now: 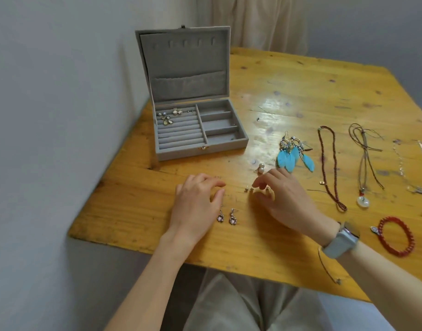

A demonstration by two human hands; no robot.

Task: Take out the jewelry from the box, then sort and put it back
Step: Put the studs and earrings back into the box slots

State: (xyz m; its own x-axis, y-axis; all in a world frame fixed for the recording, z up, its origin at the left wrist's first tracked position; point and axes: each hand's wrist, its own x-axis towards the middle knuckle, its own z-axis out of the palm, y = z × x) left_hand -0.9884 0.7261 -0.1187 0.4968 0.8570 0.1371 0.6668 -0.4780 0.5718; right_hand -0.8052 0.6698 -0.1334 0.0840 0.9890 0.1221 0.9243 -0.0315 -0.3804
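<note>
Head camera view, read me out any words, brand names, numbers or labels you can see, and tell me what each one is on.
No text can be read in this view.
jewelry box: plain grey lining, with no label visible.
watch: its face is angled away, nothing legible.
small tag on the dark beaded necklace: too small to show any marking.

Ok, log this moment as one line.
left hand: open on table | right hand: pinching stud earring | box: open, few earrings inside
</note>
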